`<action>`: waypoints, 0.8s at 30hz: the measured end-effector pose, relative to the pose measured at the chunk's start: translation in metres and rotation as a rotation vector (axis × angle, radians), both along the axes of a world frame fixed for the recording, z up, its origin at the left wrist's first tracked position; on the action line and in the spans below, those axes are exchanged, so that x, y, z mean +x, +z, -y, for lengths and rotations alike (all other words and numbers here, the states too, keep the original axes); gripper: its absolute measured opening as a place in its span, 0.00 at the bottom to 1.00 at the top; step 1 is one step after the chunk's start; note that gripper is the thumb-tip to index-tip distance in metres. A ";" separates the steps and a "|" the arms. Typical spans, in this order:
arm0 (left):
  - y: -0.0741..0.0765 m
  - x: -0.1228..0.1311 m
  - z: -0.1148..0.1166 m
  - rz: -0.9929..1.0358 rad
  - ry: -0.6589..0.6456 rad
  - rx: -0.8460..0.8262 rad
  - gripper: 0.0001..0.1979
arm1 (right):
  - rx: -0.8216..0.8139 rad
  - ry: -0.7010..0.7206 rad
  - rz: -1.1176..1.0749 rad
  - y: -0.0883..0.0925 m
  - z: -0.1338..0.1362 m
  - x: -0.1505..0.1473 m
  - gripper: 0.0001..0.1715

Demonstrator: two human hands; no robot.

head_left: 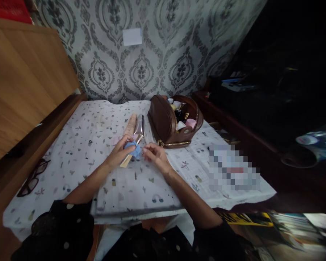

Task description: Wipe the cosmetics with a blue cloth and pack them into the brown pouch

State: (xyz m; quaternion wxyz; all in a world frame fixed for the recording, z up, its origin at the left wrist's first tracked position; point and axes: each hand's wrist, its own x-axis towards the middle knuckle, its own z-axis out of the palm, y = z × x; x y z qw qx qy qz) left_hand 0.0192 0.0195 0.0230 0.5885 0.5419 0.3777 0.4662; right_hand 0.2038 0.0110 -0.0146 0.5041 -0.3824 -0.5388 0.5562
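Over the printed cloth point(149, 181), your left hand point(120, 152) pinches the blue item point(136, 149), left of the brown bag point(163, 125); whether your right hand point(159, 157) grips anything isn't clear. Keep that pinch light and steady, clear of the silver tube point(140, 124).

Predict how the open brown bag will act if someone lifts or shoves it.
The bag looks semi-stiff: its side panel keeps a rounded shape. It may feel fairly weighty, since small containers fill its mouth. Tipping could spill things, as the zip is open and the pink item sits near the edge.
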 end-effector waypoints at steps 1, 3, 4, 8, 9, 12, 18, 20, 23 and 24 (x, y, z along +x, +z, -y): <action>0.000 -0.001 0.000 -0.023 -0.032 -0.008 0.15 | 0.007 -0.030 -0.046 0.001 0.000 0.000 0.26; -0.003 -0.001 0.000 -0.064 -0.110 -0.030 0.15 | 0.013 -0.050 -0.110 0.003 0.000 0.000 0.29; -0.005 -0.001 -0.001 -0.083 -0.145 -0.036 0.15 | 0.014 -0.042 -0.119 0.003 0.000 0.000 0.30; -0.012 -0.003 -0.002 -0.110 -0.221 -0.072 0.15 | 0.007 -0.023 -0.116 0.004 0.000 0.001 0.27; -0.013 -0.005 -0.003 -0.106 -0.237 -0.093 0.16 | 0.008 -0.037 -0.123 0.005 -0.001 0.001 0.26; -0.011 -0.009 -0.005 -0.088 -0.278 -0.146 0.16 | 0.024 -0.134 -0.162 0.005 -0.003 0.004 0.26; -0.001 -0.016 -0.008 -0.090 -0.272 -0.200 0.14 | 0.020 -0.369 -0.220 0.008 -0.009 0.013 0.28; 0.000 -0.016 -0.009 -0.083 -0.236 -0.181 0.13 | 0.020 -0.399 -0.241 0.008 -0.011 0.015 0.29; -0.002 -0.016 -0.010 -0.057 -0.193 -0.173 0.14 | 0.026 -0.399 -0.260 0.008 -0.012 0.016 0.31; -0.003 -0.016 -0.010 -0.053 -0.187 -0.181 0.15 | 0.030 -0.398 -0.267 0.008 -0.012 0.015 0.31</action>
